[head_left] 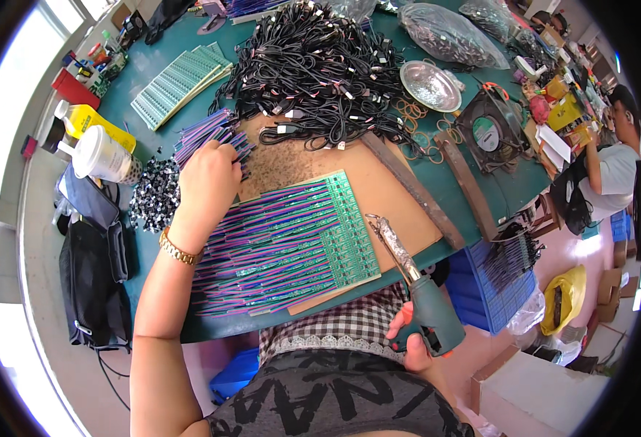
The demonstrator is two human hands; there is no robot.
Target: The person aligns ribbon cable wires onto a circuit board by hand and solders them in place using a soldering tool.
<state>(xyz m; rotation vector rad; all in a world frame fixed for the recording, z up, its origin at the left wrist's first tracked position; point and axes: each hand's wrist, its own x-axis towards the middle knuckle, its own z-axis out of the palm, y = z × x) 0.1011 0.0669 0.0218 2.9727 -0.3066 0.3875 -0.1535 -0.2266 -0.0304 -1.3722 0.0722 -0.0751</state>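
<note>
My left hand (209, 178), with a gold watch at the wrist, has its fingers curled onto a bundle of thin purple wires (202, 136) at the left of the board. The fingertips are partly hidden. My right hand (413, 342) grips a dark green soldering gun (437, 312) at the table's front edge. Its worn metal tip (389, 237) points up and left, beside a green circuit board panel (351, 233). Many rows of purple and blue wires (262, 251) lie across the panel, running to its left. Panel and wires rest on a brown board (400, 211).
Black cables (313, 65) form a large heap at the back. Small black parts (156, 193) lie left, near a lidded cup (102, 154). Two bars (469, 189), a metal dish (431, 86) and a fan (488, 131) stand right. Another person (615, 167) sits far right.
</note>
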